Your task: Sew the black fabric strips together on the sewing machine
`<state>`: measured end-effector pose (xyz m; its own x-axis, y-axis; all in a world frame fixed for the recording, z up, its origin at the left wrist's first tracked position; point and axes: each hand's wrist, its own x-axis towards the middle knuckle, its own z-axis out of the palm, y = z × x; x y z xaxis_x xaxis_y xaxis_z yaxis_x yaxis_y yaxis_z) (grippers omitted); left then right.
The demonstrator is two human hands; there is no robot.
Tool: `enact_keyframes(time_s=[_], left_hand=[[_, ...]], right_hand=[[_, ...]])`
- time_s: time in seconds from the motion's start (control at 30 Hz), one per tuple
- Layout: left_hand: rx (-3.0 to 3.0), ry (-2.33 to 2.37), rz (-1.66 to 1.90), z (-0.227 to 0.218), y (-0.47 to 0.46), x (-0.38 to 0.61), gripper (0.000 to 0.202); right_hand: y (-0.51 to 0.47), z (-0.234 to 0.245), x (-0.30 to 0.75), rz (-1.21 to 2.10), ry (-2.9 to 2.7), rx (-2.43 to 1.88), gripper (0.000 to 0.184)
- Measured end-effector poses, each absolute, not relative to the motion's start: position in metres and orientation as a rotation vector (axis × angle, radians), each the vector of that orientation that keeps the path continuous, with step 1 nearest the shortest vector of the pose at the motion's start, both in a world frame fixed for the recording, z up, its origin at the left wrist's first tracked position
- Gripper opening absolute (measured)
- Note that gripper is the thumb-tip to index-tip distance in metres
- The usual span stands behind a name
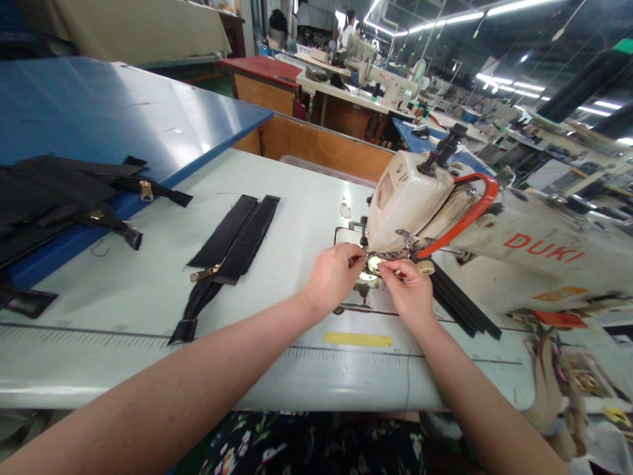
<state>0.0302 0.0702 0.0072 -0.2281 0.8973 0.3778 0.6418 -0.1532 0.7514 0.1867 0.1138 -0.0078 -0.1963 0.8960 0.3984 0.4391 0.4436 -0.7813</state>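
Both hands meet under the head of a white sewing machine, close to the needle and presser foot. My left hand is closed in a pinch at the left side of the needle area. On the right, my right hand pinches too, with its fingertips just in front of the lit needle plate. Whatever is between the fingers is too small to make out. A black zipper piece with a gold-coloured pull lies on the pale table left of my hands. Several black strips lie right of the needle area.
A pile of black zipper pieces lies at the left, partly on a blue table. Yellow tape and a printed ruler run along the front edge. An orange-red lever curves beside the machine head. Other sewing stations stand behind.
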Motion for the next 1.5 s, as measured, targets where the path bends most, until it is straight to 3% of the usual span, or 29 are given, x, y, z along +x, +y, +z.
enact_keyframes(time_s=[0.53, 1.13, 1.5], left_hand=[[1.760, 1.850, 1.304, 0.005, 0.074, 0.032, 0.017], [1.761, 1.856, 1.270, 0.002, 0.082, 0.036, 0.015], [1.675, 1.829, 1.266, 0.004, 0.081, 0.039, 0.010]], right_hand=[[0.114, -0.009, 0.187, 0.670, -1.814, -1.123, 0.016], [0.126, -0.015, 0.177, 0.791, -1.718, -1.175, 0.029], [0.128, -0.016, 0.174, 0.765, -1.729, -1.131, 0.024]])
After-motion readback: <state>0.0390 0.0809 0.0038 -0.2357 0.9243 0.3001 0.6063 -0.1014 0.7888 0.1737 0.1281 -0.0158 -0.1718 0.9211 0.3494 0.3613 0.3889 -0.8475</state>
